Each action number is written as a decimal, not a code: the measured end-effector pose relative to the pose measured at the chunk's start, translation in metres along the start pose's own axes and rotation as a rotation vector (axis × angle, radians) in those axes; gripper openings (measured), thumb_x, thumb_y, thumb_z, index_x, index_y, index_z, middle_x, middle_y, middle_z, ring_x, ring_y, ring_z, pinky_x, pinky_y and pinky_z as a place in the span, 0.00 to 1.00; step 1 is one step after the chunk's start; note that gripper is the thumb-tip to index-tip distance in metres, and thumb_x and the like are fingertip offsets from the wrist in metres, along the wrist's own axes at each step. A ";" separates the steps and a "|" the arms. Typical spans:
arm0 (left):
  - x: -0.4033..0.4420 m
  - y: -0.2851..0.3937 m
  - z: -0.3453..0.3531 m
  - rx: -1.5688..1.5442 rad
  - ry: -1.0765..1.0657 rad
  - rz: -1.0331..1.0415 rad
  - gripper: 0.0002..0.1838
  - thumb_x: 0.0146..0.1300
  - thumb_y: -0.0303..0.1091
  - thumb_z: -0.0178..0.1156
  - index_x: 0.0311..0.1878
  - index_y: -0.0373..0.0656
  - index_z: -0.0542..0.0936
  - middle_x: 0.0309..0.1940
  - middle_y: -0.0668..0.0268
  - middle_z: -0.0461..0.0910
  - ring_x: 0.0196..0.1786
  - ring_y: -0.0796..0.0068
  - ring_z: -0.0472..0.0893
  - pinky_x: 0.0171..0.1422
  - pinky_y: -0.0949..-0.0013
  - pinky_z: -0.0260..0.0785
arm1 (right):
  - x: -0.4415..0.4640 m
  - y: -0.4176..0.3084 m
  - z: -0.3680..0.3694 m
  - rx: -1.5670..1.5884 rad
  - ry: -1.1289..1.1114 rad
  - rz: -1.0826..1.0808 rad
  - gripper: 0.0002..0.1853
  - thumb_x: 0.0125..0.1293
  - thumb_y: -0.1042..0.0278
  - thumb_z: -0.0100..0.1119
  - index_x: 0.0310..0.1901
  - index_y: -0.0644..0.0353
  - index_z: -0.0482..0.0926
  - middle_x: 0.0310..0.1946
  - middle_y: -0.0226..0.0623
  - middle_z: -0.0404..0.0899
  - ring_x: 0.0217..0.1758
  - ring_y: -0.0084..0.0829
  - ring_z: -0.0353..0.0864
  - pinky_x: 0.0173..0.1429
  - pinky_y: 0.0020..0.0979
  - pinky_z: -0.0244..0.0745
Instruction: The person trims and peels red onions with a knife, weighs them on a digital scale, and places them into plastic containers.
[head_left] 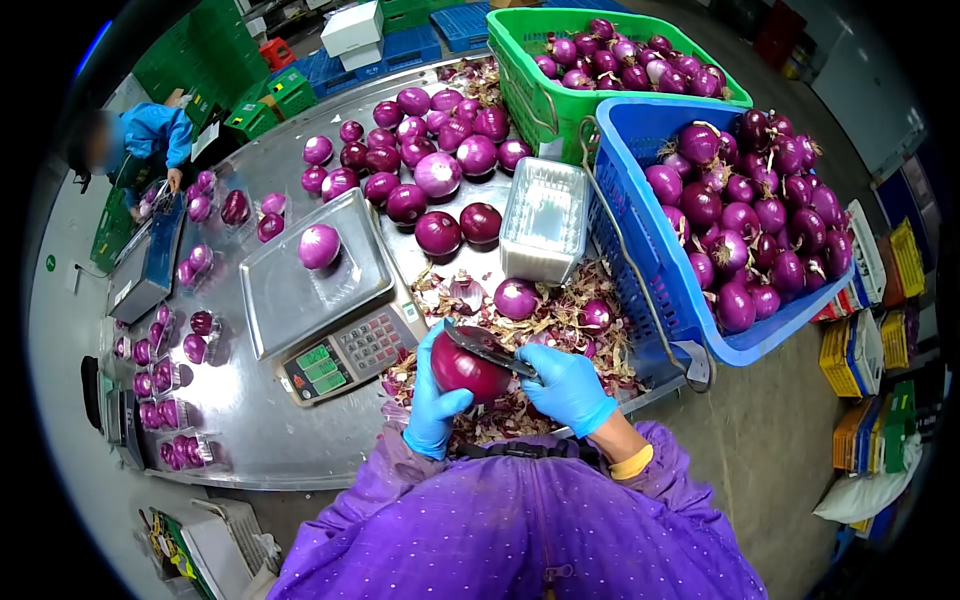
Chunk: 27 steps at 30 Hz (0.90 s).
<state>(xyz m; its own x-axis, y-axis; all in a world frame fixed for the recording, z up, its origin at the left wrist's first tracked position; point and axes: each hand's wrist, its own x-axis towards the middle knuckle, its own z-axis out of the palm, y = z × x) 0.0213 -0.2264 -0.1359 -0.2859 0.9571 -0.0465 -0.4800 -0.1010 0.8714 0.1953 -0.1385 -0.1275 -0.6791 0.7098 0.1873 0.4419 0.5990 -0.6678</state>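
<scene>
The left hand (432, 408) is cupping a big onion (465, 368) over the worktop (250, 440), the right hand (565, 385) gripping a knife (486, 347); the onion is looking hard and slippery, its fat sides seeming best for holding

produce packing room | red onions (438, 176) | crates (690, 320) | weighing scale (330, 275) | steel table (250, 420)

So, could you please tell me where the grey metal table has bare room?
The grey metal table has a free patch between the silver digital scale, the clear plastic packs of purple onions and the near edge. It is crowded beyond the scale with loose purple onions, and beside the blue-gloved left hand and right hand with dry peelings.
</scene>
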 end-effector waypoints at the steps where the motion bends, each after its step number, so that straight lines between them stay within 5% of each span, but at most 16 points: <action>1: -0.001 -0.001 0.001 -0.047 0.022 -0.024 0.53 0.42 0.51 0.73 0.68 0.39 0.57 0.59 0.56 0.69 0.63 0.59 0.71 0.67 0.55 0.67 | 0.002 0.001 -0.001 -0.019 -0.001 -0.021 0.14 0.53 0.71 0.60 0.43 0.56 0.76 0.33 0.42 0.80 0.35 0.47 0.81 0.37 0.40 0.77; 8: -0.013 0.002 -0.006 -0.438 -0.030 -0.459 0.44 0.54 0.60 0.60 0.67 0.39 0.64 0.61 0.52 0.71 0.62 0.50 0.73 0.60 0.48 0.74 | 0.008 0.007 -0.009 -0.066 -0.198 -0.044 0.14 0.56 0.67 0.59 0.45 0.53 0.75 0.34 0.43 0.80 0.35 0.47 0.82 0.38 0.44 0.77; 9: -0.011 -0.005 -0.018 -0.570 -0.212 -0.537 0.42 0.56 0.59 0.58 0.68 0.41 0.62 0.63 0.49 0.69 0.63 0.45 0.72 0.63 0.39 0.68 | 0.007 0.014 -0.008 0.003 -0.196 -0.060 0.13 0.56 0.67 0.58 0.45 0.52 0.75 0.34 0.43 0.81 0.35 0.47 0.82 0.38 0.44 0.77; 10: -0.015 -0.008 -0.018 -0.589 -0.175 -0.571 0.43 0.55 0.60 0.58 0.68 0.41 0.62 0.63 0.48 0.68 0.62 0.42 0.71 0.61 0.38 0.68 | 0.005 0.022 -0.006 0.074 -0.191 -0.076 0.13 0.57 0.67 0.58 0.45 0.52 0.75 0.33 0.44 0.81 0.35 0.47 0.82 0.38 0.44 0.77; 12: -0.019 -0.014 -0.017 -0.622 -0.112 -0.626 0.46 0.54 0.63 0.58 0.68 0.41 0.61 0.64 0.46 0.67 0.62 0.37 0.70 0.59 0.35 0.69 | -0.003 0.053 0.001 -0.077 -0.298 0.187 0.16 0.59 0.68 0.59 0.50 0.51 0.78 0.34 0.43 0.83 0.38 0.44 0.84 0.41 0.41 0.78; 14: -0.021 -0.029 -0.029 -0.845 -0.170 -0.739 0.49 0.50 0.66 0.59 0.69 0.43 0.60 0.64 0.43 0.65 0.60 0.30 0.69 0.56 0.33 0.70 | -0.017 0.059 0.003 0.235 -0.190 0.229 0.17 0.61 0.67 0.61 0.52 0.53 0.79 0.33 0.42 0.84 0.35 0.38 0.85 0.43 0.34 0.79; 16: -0.022 -0.032 -0.031 -0.978 -0.164 -0.808 0.50 0.49 0.67 0.60 0.70 0.44 0.60 0.64 0.42 0.64 0.60 0.28 0.68 0.56 0.33 0.70 | -0.012 0.041 -0.004 0.607 -0.162 0.321 0.19 0.63 0.70 0.60 0.57 0.57 0.77 0.47 0.39 0.83 0.42 0.28 0.82 0.50 0.27 0.76; 19: -0.017 -0.023 -0.025 -0.706 -0.162 -0.743 0.49 0.52 0.68 0.58 0.70 0.45 0.60 0.62 0.41 0.67 0.57 0.30 0.72 0.53 0.34 0.73 | 0.003 0.017 -0.023 0.639 -0.232 0.093 0.26 0.65 0.73 0.55 0.66 0.57 0.69 0.62 0.36 0.73 0.61 0.27 0.73 0.64 0.29 0.68; 22: -0.017 -0.014 -0.022 -0.475 -0.149 -0.665 0.46 0.56 0.67 0.57 0.70 0.45 0.60 0.62 0.44 0.69 0.57 0.37 0.75 0.54 0.37 0.74 | 0.004 0.004 -0.024 0.636 -0.274 0.061 0.26 0.64 0.71 0.56 0.65 0.58 0.70 0.62 0.39 0.74 0.63 0.32 0.73 0.68 0.33 0.64; 27: -0.025 -0.021 -0.018 -0.450 -0.017 -0.564 0.41 0.55 0.48 0.66 0.68 0.44 0.60 0.62 0.56 0.69 0.64 0.56 0.72 0.66 0.50 0.68 | -0.005 0.008 0.001 0.273 -0.146 0.045 0.12 0.57 0.73 0.61 0.44 0.63 0.79 0.37 0.46 0.78 0.40 0.42 0.80 0.46 0.34 0.74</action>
<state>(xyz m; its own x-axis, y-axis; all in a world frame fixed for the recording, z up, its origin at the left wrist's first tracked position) 0.0238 -0.2531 -0.1614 0.1171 0.9002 -0.4193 -0.8468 0.3111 0.4313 0.2013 -0.1373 -0.1348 -0.7481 0.6607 0.0609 0.3129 0.4323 -0.8457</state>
